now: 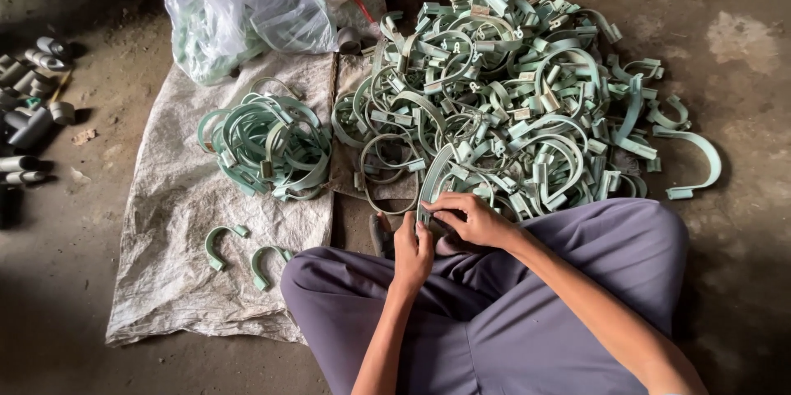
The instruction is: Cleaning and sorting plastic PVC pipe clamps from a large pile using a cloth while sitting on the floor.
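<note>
I sit cross-legged in purple trousers on the ground. My left hand and my right hand meet just above my knees, both gripping a pale green curved plastic clamp piece at the near edge of a big loose pile of the same green clamps. The fingers of both hands are closed around the piece's lower end.
A neater heap of ring-shaped green clamps lies on a worn white sack, with two single clamp halves near its front. Clear plastic bags stand behind. Grey pipe fittings lie at the far left on the dirt floor.
</note>
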